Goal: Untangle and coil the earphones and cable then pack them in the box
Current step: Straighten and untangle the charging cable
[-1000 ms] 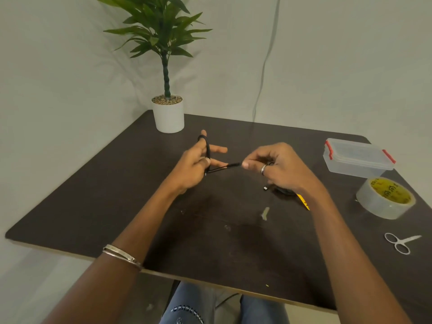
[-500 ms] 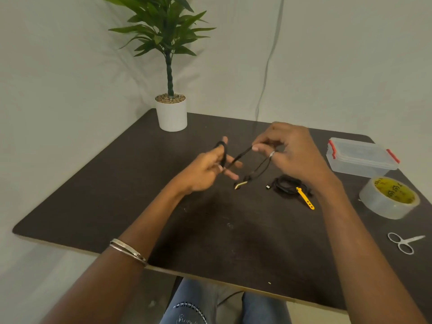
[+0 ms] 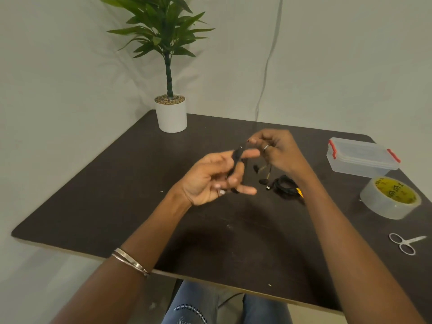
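- The earphones (image 3: 237, 157) wrap the left hand (image 3: 215, 177)'s fingers above the table (image 3: 117, 195); buds dangle.
- The right hand (image 3: 275, 152) pinches the cord, seemingly mid-wind.
- Coiled cable (image 3: 285, 184) lies beneath.
- Next: finish winding, open the shut box (image 3: 362, 157).

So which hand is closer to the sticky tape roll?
The right hand. It is up over the middle of the table, with the tape roll off to its right and nearer the person. The left hand is further left, beyond the right hand from the tape.
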`<action>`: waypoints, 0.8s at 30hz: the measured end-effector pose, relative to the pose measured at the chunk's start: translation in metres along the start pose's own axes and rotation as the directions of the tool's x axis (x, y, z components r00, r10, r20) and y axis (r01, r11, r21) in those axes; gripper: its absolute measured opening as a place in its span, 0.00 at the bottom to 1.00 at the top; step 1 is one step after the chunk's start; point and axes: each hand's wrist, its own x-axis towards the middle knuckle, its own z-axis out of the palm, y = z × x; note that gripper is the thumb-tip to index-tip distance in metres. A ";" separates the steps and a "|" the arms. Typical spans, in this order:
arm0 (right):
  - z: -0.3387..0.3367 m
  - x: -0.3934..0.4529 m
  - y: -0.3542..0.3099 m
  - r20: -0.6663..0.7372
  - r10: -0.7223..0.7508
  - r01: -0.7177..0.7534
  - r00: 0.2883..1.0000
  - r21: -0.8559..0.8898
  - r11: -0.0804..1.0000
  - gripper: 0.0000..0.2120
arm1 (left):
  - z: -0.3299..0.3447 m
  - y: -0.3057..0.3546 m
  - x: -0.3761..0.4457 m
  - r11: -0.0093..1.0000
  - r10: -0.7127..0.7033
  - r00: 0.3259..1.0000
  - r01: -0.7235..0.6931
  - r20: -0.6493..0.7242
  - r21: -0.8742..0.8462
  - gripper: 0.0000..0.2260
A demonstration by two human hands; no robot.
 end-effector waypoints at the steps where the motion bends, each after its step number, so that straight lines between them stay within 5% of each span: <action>1: 0.006 -0.004 0.003 0.005 0.011 -0.011 1.000 -0.003 1.000 0.10 | 0.001 0.004 0.001 0.998 0.056 0.998 -0.057 -0.023 -0.038 0.28; 5: 0.032 -0.023 0.005 0.114 0.051 -0.047 0.992 -0.033 0.998 0.14 | -0.007 0.017 0.006 0.976 0.179 0.939 -0.207 -0.294 -0.069 0.22; 10: 0.047 -0.038 -0.004 0.346 -0.016 0.092 0.938 -0.203 0.975 0.07 | -0.016 0.015 0.007 0.961 0.213 0.828 -0.274 -0.519 -0.044 0.19; 19: 0.050 -0.043 -0.014 0.422 -0.018 0.256 0.906 -0.514 0.819 0.03 | -0.021 0.011 0.006 0.962 0.201 0.730 -0.273 -0.654 -0.008 0.18; 24: 0.053 -0.045 -0.020 0.414 -0.110 0.397 0.904 -0.713 0.578 0.07 | -0.021 0.009 0.009 0.954 0.209 0.668 -0.301 -0.715 -0.002 0.13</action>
